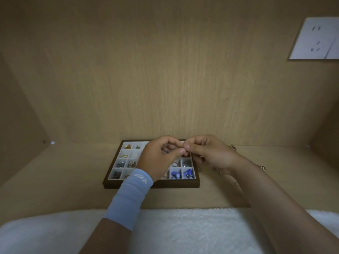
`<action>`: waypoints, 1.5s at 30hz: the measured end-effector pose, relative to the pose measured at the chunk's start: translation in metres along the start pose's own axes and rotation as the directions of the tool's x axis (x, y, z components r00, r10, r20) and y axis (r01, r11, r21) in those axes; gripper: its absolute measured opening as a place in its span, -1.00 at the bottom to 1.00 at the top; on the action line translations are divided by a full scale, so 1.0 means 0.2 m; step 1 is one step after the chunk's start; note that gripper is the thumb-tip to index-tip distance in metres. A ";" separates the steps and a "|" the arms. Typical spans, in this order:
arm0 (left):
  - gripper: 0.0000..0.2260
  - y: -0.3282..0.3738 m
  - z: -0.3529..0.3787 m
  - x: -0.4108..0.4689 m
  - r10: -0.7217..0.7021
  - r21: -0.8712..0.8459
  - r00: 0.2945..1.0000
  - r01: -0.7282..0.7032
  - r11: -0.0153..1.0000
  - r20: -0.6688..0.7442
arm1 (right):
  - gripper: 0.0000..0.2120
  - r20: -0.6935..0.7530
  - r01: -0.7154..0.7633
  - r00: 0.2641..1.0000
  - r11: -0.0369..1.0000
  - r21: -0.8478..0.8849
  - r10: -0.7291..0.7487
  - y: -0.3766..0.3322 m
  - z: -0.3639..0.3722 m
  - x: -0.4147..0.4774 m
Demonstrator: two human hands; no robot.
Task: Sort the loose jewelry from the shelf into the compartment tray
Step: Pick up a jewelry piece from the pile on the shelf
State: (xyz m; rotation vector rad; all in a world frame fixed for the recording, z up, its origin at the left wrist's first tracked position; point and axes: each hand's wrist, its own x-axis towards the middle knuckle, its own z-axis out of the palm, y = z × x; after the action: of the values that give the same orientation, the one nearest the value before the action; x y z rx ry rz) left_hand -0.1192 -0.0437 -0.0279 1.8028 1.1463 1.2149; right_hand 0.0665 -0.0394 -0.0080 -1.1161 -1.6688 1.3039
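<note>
Presently left hand (pixel 161 157) and right hand (pixel 208 154) both pinch small jewelry piece (pixel 184 148) between them, directly above tray (pixel 150 185) right-back compartments

A home is likely shown, inside a light wooden cupboard shelf (pixel 73 171). A white wall socket (pixel 315 39) is set far right, and a fluffy white towel (pixel 183 231) is laid near.

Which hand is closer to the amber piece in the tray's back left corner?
Left. The left hand hovers right of the amber piece; the right hand is farther right.
</note>
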 end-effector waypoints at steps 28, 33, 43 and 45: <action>-0.77 -0.26 -0.30 -0.20 -0.006 0.726 0.997 0.064 0.685 -0.082 | -0.94 0.096 0.164 0.985 0.606 -0.778 -0.143 -0.01 0.35 0.17; -0.78 -0.23 -0.25 -0.21 0.029 0.689 0.997 0.024 0.725 -0.066 | -0.92 -0.077 0.008 0.992 0.662 -0.749 -0.099 -0.02 0.09 0.09; -0.74 -0.08 0.10 -0.11 0.094 0.645 0.992 -0.126 0.754 0.085 | -0.96 -0.099 -0.167 0.982 0.484 -0.859 0.164 0.07 -0.08 -0.01; -0.73 -0.08 0.14 -0.08 0.113 0.648 0.989 -0.145 0.748 0.091 | -0.89 -0.111 -0.175 0.981 0.474 -0.863 0.159 0.08 -0.08 -0.01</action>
State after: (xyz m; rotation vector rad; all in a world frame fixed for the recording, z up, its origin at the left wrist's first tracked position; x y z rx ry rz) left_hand -0.0995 -0.0540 -0.0571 2.4459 1.5755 0.8811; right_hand 0.0847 -0.0340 -0.0192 -1.8979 -2.3358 0.4280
